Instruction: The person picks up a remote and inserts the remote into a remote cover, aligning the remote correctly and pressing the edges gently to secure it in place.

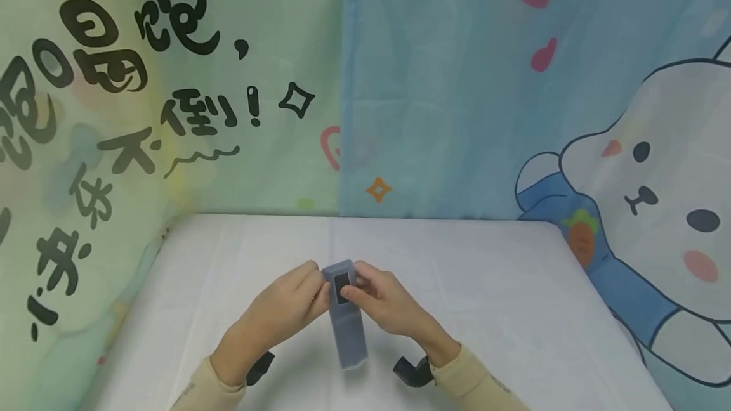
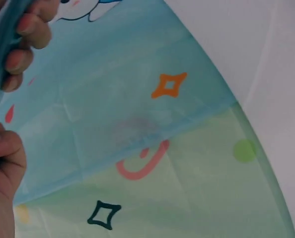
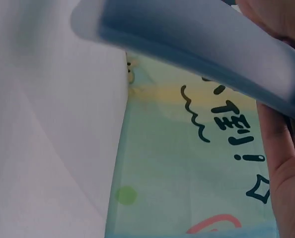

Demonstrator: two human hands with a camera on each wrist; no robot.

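Observation:
A long, narrow blue-grey translucent case (image 1: 349,335) is held up above the white table, its lower end tilted toward me. Near its top sits a dark rectangular patch (image 1: 341,288) with a pale border. My left hand (image 1: 285,306) grips the case's upper left edge with curled fingers. On the opposite side my right hand (image 1: 391,303) pinches it, thumb on the front beside the dark patch. In the right wrist view the case (image 3: 197,44) crosses the top, blurred. Only a sliver of the case (image 2: 3,49) shows in the left wrist view. The case's inside cannot be made out.
A white-covered table (image 1: 514,309) spreads under both hands. Behind it hangs a printed cloth backdrop (image 1: 434,94) with lettering, hearts and a cartoon animal. Black straps or mounts (image 1: 412,373) sit at both wrists.

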